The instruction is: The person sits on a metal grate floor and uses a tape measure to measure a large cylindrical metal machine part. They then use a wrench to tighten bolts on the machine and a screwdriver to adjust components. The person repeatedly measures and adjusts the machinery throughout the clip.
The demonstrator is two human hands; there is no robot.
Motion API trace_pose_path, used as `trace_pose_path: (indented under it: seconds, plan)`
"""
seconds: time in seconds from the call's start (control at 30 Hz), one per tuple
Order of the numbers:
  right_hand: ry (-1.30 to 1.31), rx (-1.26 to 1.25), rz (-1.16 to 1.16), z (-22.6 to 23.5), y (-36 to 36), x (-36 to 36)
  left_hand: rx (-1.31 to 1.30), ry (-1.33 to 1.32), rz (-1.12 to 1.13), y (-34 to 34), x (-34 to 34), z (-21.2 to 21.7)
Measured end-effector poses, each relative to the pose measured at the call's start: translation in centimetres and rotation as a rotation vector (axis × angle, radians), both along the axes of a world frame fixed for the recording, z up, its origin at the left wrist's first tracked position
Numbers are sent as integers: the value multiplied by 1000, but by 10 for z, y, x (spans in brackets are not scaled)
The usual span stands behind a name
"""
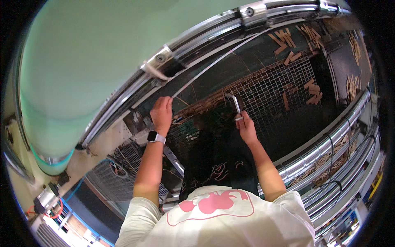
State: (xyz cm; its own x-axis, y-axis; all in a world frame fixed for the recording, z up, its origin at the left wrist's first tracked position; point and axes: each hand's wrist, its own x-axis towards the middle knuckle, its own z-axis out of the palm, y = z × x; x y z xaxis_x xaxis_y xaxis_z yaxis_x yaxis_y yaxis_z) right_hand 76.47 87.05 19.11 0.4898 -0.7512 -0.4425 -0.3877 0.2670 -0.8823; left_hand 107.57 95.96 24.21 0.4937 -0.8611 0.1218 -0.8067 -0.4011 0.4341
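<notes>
While both hands are raised over a dark, open space, each is closed on one thing. The left hand has its fingers pinched together at the near end of one narrow white strip, which runs straight and taut-looking to the far right, alongside the chrome rods. The right hand has its fingers curled around the near end of one slim, shiny tool, bent at its far tip; the two hands are well apart. One watch with a pale band sits on the left wrist.

At the far left stands one large, smooth, pale green roll, rounded at its near end. Three blocky metal clamps show along the rods. Beyond the tool, to the right, lies one square-holed wire grid. About six loose clusters of flat, thin wood pieces lie on and around it. Several polished, cylindrical rollers line the right side, with more wood pieces among them.
</notes>
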Motion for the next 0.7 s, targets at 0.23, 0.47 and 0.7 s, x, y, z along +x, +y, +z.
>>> trace_pose_path:
  seconds: [0.23, 0.47, 0.7]
  plan:
    - [-308, 9, 163, 62, -25, 141, -38, -10, 17, 35, 67, -7]
    - [-315, 24, 191, 75, -34, 212, -21, -31, -22, 27, 95, -23]
    - [-268, 93, 158, 78, -33, 220, 58, 28, 24, 26, 94, -23]
